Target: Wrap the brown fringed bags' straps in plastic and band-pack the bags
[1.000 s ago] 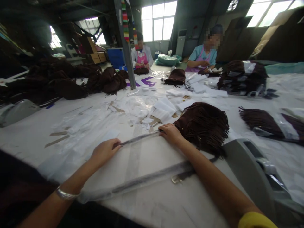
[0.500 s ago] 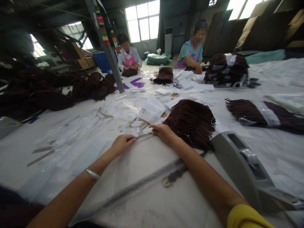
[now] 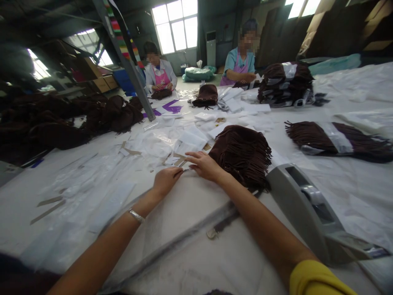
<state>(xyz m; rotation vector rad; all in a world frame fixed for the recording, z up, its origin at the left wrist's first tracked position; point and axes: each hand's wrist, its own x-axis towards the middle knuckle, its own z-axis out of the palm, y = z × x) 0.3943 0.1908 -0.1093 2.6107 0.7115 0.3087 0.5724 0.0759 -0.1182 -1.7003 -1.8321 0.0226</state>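
Note:
A long dark strap (image 3: 190,231) in a clear plastic sleeve crosses the table in front of me and curves round behind my left forearm. My left hand (image 3: 167,180) pinches a stretch of it, fingers closed. Just right of that, my right hand (image 3: 204,164) has its fingers stretched and apart over the strap; whether the thumb touches it I cannot tell. A dark brown fringed bag (image 3: 242,151) lies beyond my right wrist. Near my right forearm lies a short strap end with a metal buckle (image 3: 211,233).
A grey tape dispenser (image 3: 294,213) stands right of my right arm. Wrapped fringed bundles (image 3: 337,139) lie farther right, with a stack (image 3: 285,84) behind. Paper and plastic scraps litter the middle. Brown bags (image 3: 113,114) pile up left of a metal post (image 3: 123,57). Two co-workers (image 3: 161,76) sit across.
My left hand has moved right, closer to my right hand. The right hand's fingers have spread from their closed hold on the strap. The strap now curves behind my left forearm.

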